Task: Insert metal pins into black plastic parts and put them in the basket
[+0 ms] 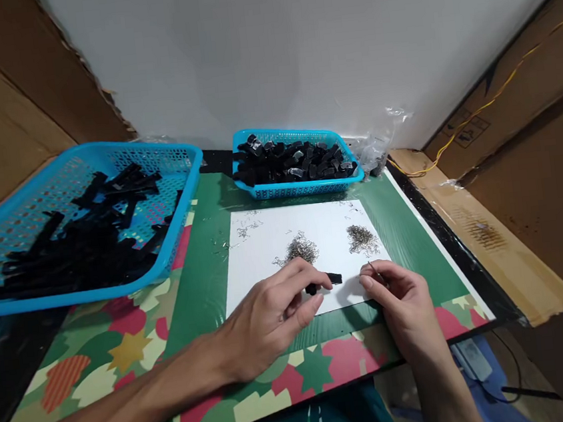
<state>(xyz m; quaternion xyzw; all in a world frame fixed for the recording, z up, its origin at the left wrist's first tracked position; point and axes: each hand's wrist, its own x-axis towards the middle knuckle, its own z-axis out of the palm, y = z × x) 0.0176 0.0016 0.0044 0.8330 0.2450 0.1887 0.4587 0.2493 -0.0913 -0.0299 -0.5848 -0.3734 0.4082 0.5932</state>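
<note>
My left hand [276, 305] is curled over the white sheet, its fingers around a short black strip [337, 277]. One end of the strip sticks out past the index finger; the middle is hidden behind it. The thumb is a little apart from the index finger. To the right, my right hand [401, 292] pinches a thin, dark, pointed tool [377, 272], mostly covered by the fingers. Just beyond the left hand is a pile of tiny metal pieces [301, 249], perhaps small springs or hooks. A second, browner pile of tiny metal pieces [361, 238] lies beyond the right hand.
A large blue basket [164, 267] with long black strips stands at the left. Behind the white sheet [259, 240], a smaller blue basket [304, 188] holds short black pieces. A clear plastic bag [374, 151] is beside it. Cardboard [530, 238] borders the right side.
</note>
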